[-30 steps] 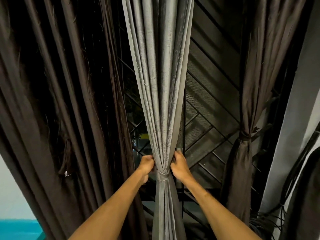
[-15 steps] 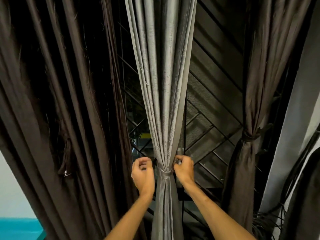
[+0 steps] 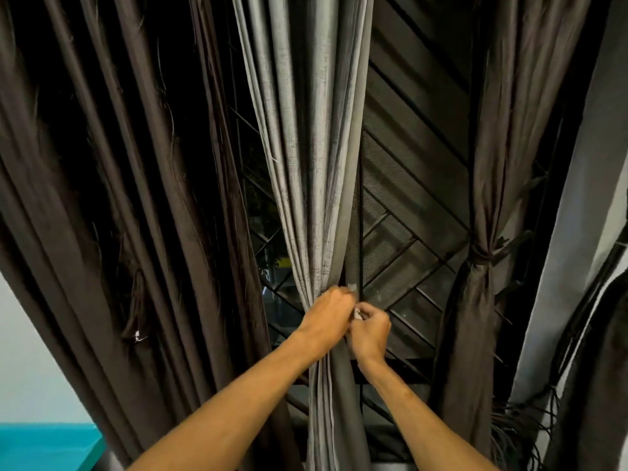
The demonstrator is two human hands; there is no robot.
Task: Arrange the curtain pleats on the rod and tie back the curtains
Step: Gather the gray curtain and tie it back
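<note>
Setting: a room in a home, at a window dressed in layers. Grey curtain, gathered at the middle, hangs in front of a dark window grille with diagonal bars. Left of the grey curtain: loose brown drapes. Right of it: a brown drape already knotted back. Far left: pale painted wall above a teal surface.
</note>
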